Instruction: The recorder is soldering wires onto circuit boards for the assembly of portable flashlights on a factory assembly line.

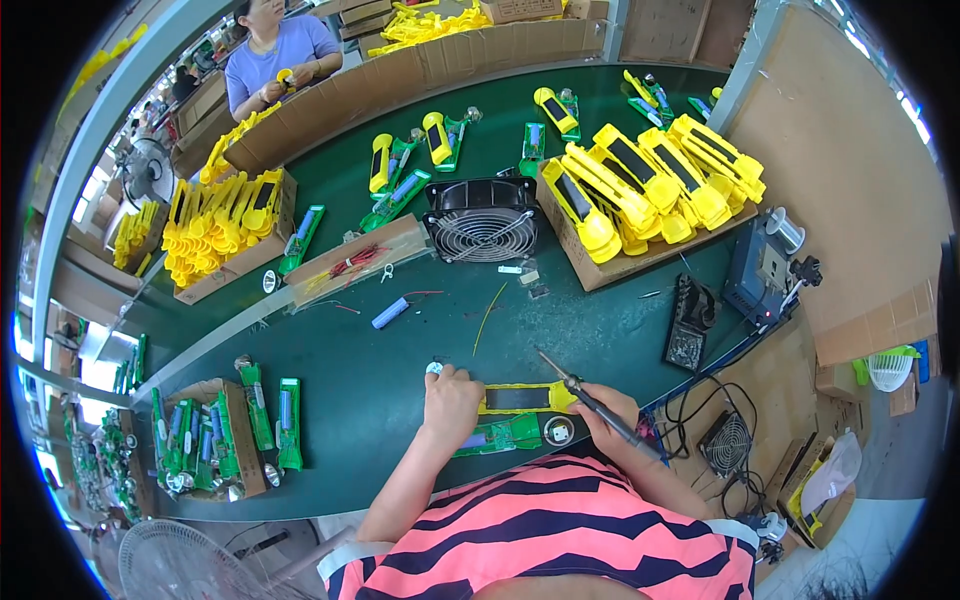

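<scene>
My left hand (452, 405) is closed on the left end of a yellow flashlight housing (560, 397) with a dark panel, lying across in front of me. In my right hand (608, 412) is a soldering iron (612, 418), its tip pointing away to the upper left above the table. The right fingers are close to the housing's right end; whether they touch it I cannot tell. Just nearer to me lies a green housing (512, 434) with a blue battery, a round silver reflector (558, 431) at its right end. A small white disc (434, 367) is beside my left knuckles.
A black fan (482, 222) stands mid-table. Boxes of yellow housings (640, 180) (222, 225) flank it. At right are a soldering station (757, 272), solder spool (786, 232) and iron stand (688, 330). A loose battery (391, 313) lies ahead; a box of green housings (240, 440) is left. Another person (282, 55) is beyond.
</scene>
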Demonstrator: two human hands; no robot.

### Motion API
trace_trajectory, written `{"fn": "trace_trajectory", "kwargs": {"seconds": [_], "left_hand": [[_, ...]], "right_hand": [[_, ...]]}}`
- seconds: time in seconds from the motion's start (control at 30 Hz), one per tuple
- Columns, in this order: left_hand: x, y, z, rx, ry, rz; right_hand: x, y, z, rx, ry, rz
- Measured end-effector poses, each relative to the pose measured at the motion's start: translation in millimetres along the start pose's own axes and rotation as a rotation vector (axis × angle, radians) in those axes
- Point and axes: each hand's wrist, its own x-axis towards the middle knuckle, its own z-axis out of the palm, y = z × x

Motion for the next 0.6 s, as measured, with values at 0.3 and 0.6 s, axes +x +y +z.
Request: {"fn": "trace_trajectory", "kwargs": {"seconds": [0.3,0.6], "left_hand": [[2.5,1.7,-1.1,0.024,0.032,-0.006],[1.0,0.5,-2.3,-0.001,0.053,-0.029]], "right_hand": [[-6.8,12.5,-3.5,-0.206,-0.102,-0.027],[-5.7,9.7,-4.1,-0.172,-0.106,0.032]]}}
